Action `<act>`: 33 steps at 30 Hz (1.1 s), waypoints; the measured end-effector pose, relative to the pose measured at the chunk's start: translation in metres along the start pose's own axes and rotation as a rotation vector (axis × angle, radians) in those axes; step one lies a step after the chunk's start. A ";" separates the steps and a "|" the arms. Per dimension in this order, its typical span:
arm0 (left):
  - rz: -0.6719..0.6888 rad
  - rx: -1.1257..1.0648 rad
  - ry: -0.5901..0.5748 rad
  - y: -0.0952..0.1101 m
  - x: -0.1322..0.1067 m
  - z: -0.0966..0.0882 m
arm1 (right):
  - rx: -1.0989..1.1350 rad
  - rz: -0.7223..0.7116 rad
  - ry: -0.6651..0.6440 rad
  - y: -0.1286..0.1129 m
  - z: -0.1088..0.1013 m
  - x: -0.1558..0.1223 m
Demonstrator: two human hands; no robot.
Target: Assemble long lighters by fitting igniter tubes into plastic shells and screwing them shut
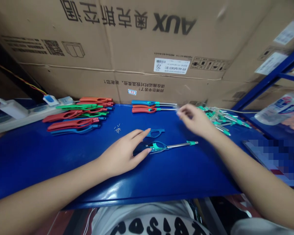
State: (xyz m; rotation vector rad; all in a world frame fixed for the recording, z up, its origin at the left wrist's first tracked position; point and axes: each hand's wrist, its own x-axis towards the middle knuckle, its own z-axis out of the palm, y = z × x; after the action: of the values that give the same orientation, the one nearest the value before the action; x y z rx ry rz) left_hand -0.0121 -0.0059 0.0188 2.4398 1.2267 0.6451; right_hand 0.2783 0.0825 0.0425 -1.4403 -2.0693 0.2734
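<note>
My left hand (127, 150) lies low over the blue table, fingers spread, the index fingertip at a loose blue handle shell (157, 132). Its thumb reaches the handle end of a partly built long-nosed lighter (178, 145), which shows a blue shell, turquoise inner parts and a metal tube. Farther back, my right hand (193, 119) is slightly blurred, its thumb and fingers pinched together at the tube ends of the assembled lighters (144, 110), red and blue. Whatever sits between those fingertips is too smeared to make out.
Red, green, blue and orange handle shells (73, 120) are stacked at left. Tiny screws (117, 129) lie near the middle. A pile of turquoise-ended metal tubes (225, 119) is at right. A power strip (34, 112) and a large cardboard box (127, 49) border the back.
</note>
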 end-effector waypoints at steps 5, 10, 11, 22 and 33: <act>0.071 -0.094 0.019 -0.005 0.004 0.000 | 0.021 -0.403 -0.325 -0.066 0.041 -0.037; 0.095 -0.198 0.001 -0.005 0.005 -0.002 | 0.242 -0.460 -0.265 -0.063 0.048 -0.048; 0.081 -0.217 0.001 -0.005 0.005 -0.002 | 0.282 -0.452 -0.263 -0.059 0.048 -0.047; -0.113 -0.523 -0.104 -0.003 0.008 0.004 | 0.370 -0.469 -0.185 -0.053 0.048 -0.046; -0.099 -0.494 -0.218 -0.002 0.006 -0.003 | 0.265 -0.673 -0.324 -0.045 0.038 -0.039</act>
State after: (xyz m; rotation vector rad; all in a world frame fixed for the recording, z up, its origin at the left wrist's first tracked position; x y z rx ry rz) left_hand -0.0112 0.0006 0.0218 1.9678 0.9584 0.5572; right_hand 0.2300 0.0354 0.0197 -0.5156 -2.5246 0.4976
